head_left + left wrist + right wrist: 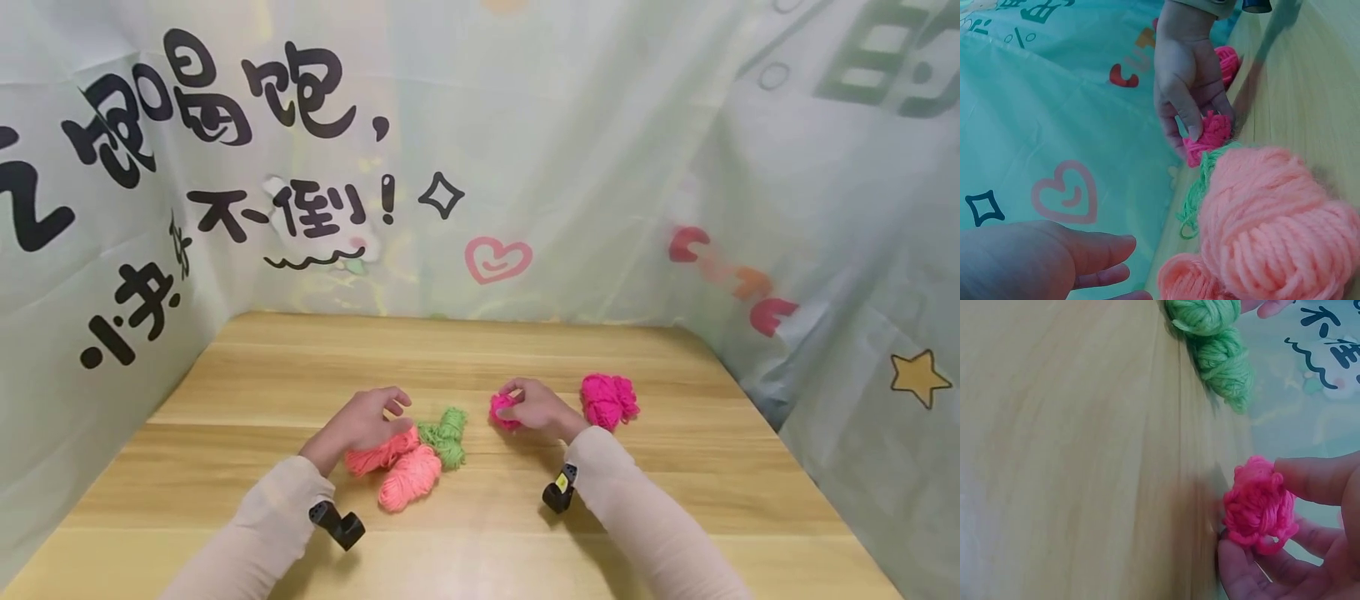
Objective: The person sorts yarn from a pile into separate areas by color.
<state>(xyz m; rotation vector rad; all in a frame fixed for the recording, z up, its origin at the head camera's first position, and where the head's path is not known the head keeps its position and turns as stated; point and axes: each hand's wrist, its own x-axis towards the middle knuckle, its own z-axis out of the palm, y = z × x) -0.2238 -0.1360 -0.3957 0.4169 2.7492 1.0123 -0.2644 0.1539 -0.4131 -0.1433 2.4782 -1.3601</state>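
My right hand [538,408] pinches a small hot-pink yarn ball [1259,506] between thumb and fingers, low over the wooden table. To its left lies green yarn [452,440], in two bundles side by side. Two coral yarn skeins [411,478] sit against the green yarn on its near left side. Over the farther coral skein hovers my left hand [367,418], fingers loosely extended and nothing in its grasp; in the left wrist view the fingers [1107,250] point toward the skeins.
Another hot-pink yarn bundle [607,402] rests on the table [480,550], to the right beyond my right wrist. A printed cloth [585,167] hangs behind the table and along both sides. Each wrist carries a small black camera [336,525].
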